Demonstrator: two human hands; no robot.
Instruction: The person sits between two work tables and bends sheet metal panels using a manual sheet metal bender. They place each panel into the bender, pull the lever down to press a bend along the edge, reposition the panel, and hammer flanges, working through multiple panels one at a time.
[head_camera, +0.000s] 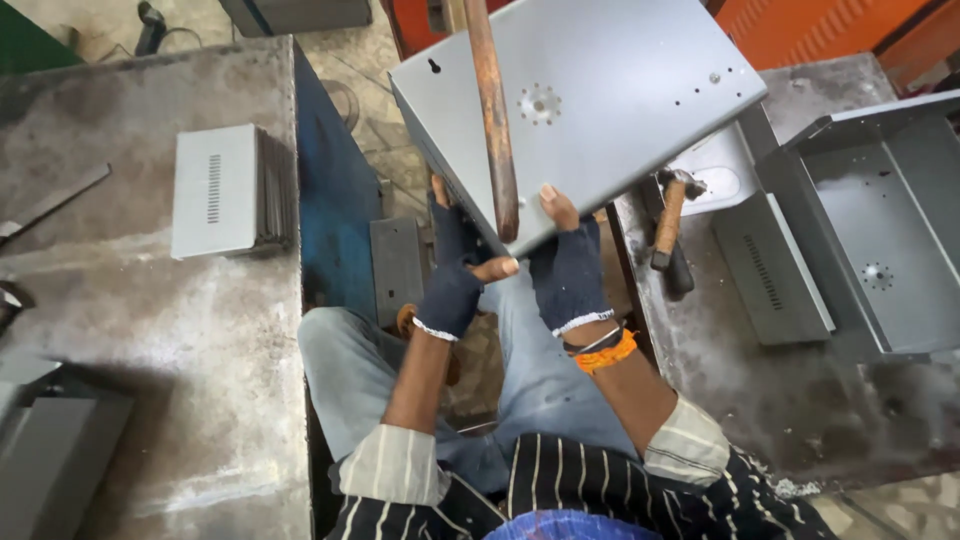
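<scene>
Both our gloved hands, left hand (452, 280) & right hand (568, 268), grip the grey metal box (590, 100) by its near edge; the rusty rod (492, 110) crossing it could knock it loose.

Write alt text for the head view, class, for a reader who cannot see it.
Two gloved hands, left hand and right hand, grip the near edge of a grey sheet-metal box beneath a rusty rod. A hammer lies on the right bench; a stack of vented panels sits left.

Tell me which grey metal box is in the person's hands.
The closed box with a round hole pattern, held up by both gloved hands; the open box lies on the right bench.
</scene>
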